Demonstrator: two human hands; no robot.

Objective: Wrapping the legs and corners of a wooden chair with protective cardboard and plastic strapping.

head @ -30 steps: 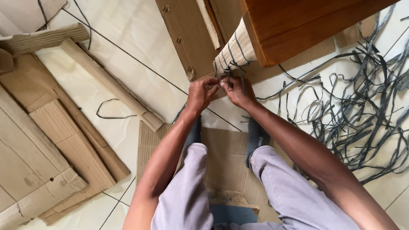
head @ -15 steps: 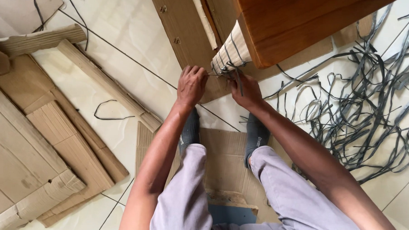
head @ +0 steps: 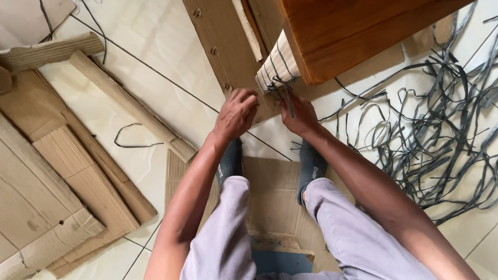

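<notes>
A wooden furniture piece (head: pixel 361 25) stands on the tiled floor, one leg wrapped in corrugated cardboard (head: pixel 276 62) and bound by thin dark straps. My left hand (head: pixel 236 114) reaches toward the foot of that wrapped leg, fingers loosely curled, nothing clearly in it. My right hand (head: pixel 298 113) sits just right of it at the leg's base, closed on a dark strap end (head: pixel 287 103) that hangs from the wrapping. Both forearms stretch out over my light trousers and grey socks.
A tangle of cut dark plastic straps (head: pixel 446 111) covers the floor at right. Flattened cardboard sheets (head: pixel 52 180) and strips (head: pixel 126 103) lie at left. A single strap loop (head: pixel 133 136) lies on the tiles. More cardboard (head: pixel 273 200) is under my feet.
My hands came apart from the knot at the leg's base. The left hand moved left and loosened; the right hand stayed on the strap end. The view shifted slightly.
</notes>
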